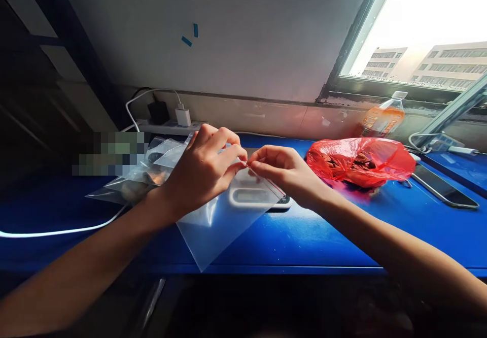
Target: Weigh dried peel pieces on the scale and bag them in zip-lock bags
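Note:
A clear zip bag (216, 231) with a red seal line hangs between my two hands over the front of the desk. My left hand (211, 163) pinches its upper edge, fingers bent and thumb pressed in. Close against it, my right hand (281, 168) grips the same edge between thumb and fingers. Behind the see-through bag lies a white digital scale (258, 198), partly covered by it. To the right of my right hand sits an open red plastic bag (395, 163) with brown, dry-looking pieces (361, 163) inside.
More clear bags (131, 188) lie at the left, some with contents. A power strip (173, 126) with a white charger (183, 116) stands by the wall. A phone (443, 186) and an orange drink bottle (384, 117) are at the right. A white cable (64, 234) crosses the blue desk (304, 246).

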